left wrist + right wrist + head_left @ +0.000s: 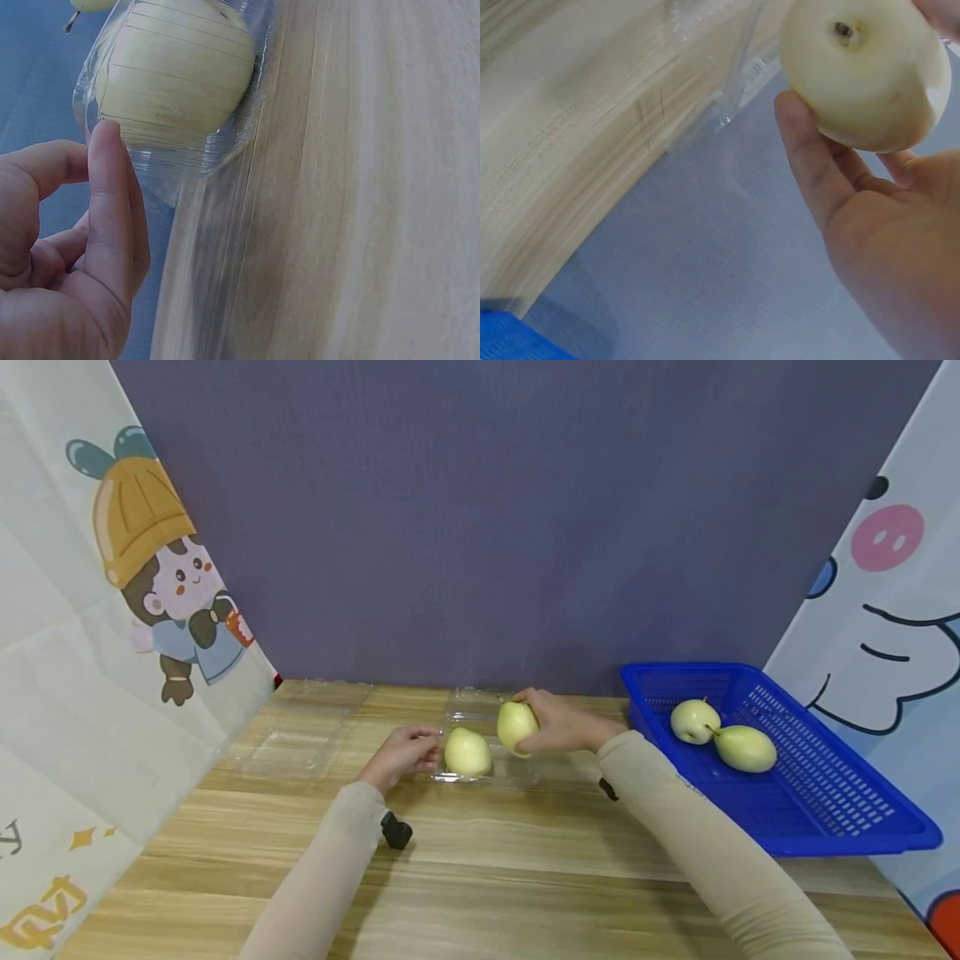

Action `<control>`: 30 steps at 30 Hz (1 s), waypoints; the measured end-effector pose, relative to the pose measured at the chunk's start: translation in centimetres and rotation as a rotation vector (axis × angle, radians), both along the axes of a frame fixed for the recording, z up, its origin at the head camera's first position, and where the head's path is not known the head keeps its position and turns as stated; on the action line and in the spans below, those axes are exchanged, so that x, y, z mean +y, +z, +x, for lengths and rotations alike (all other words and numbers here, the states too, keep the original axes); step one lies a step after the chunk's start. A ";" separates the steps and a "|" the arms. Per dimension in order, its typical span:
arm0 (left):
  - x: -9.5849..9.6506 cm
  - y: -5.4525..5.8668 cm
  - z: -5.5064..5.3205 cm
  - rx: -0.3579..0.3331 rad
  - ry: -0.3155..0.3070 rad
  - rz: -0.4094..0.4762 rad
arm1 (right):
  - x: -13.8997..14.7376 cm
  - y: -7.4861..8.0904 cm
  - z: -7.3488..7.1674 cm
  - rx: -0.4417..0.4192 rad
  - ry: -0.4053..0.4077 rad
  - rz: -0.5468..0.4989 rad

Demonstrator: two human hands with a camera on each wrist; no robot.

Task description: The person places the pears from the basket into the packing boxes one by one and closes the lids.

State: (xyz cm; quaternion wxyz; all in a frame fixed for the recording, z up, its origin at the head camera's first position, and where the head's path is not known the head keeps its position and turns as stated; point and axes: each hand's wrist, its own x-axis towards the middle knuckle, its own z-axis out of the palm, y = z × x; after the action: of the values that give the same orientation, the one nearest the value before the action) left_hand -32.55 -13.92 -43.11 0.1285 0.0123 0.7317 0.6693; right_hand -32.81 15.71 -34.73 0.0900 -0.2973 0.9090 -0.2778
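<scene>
My right hand [558, 722] grips a pale yellow pear [517, 727] above the right part of a clear plastic container [480, 778]. Its thumb and fingers wrap the pear's side, and the dark blossom end of this pear [862, 75] shows in the right wrist view. Another pear [467, 752] sits in the left part of the container. At the container's left edge, my left hand [408, 753] pinches the thin plastic wall between thumb and fingers. In the left wrist view these fingertips [109, 131] overlap the plastic right beside the seated pear.
To the right stands a blue plastic basket [806, 839] with two pears [746, 749] in it. Another clear plastic container [288, 752] lies at the table's left back. A grey-blue wall [450, 527] rises behind the wooden table [480, 877], with printed cloths on both sides.
</scene>
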 end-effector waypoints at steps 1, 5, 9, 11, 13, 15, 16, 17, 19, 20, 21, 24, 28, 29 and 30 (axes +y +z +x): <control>0.0 0.0 0.0 0.001 -0.001 0.000 | -0.1 -0.1 0.0 0.002 0.002 -0.002; 0.0 0.0 0.0 -0.002 0.000 -0.003 | -0.3 -0.4 -0.1 0.003 0.005 -0.002; 0.0 0.0 0.0 0.001 -0.002 -0.004 | -0.4 -0.8 -0.1 0.014 0.010 0.010; 0.0 0.0 0.0 0.004 -0.003 -0.005 | -0.5 -0.9 -0.1 0.027 0.015 0.015; 0.0 0.0 0.0 0.004 -0.005 -0.006 | -0.7 -0.9 -0.1 0.035 0.020 0.023; 0.0 0.0 0.0 0.005 -0.004 -0.007 | -0.9 -1.1 -0.1 0.048 0.029 0.028; 0.0 0.0 0.0 0.004 -0.002 -0.007 | -1.0 -1.1 0.0 0.048 0.033 0.034; 0.0 0.0 0.1 0.003 -0.002 -0.008 | -1.1 -1.2 0.0 0.050 0.036 0.041; 0.0 0.1 0.1 0.002 0.001 -0.009 | -1.3 -1.3 -0.1 0.051 0.045 0.051; 0.0 0.1 0.1 0.003 0.002 -0.010 | -1.4 -1.4 -0.1 0.049 0.046 0.056; 0.0 0.1 0.1 0.002 0.004 -0.009 | -1.5 -1.5 -0.2 0.048 0.046 0.061; 0.0 0.0 0.0 0.000 0.005 -0.006 | -1.7 -1.7 -0.2 0.035 0.040 0.069; 0.1 0.0 -0.1 0.000 0.007 0.002 | -1.8 -1.9 -0.4 0.015 0.041 0.086; 0.1 0.0 -0.1 0.000 0.006 0.003 | -1.8 -2.0 -0.5 0.012 0.043 0.094; 0.1 0.0 -0.1 0.000 0.005 0.006 | -1.8 -2.0 -0.5 0.010 0.045 0.099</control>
State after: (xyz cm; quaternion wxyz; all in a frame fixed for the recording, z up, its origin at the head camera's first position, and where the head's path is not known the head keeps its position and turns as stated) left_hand -32.66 -13.81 -43.12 0.1265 0.0109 0.7297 0.6719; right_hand -33.34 13.88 -36.75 0.1062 -0.3144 0.9152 -0.2287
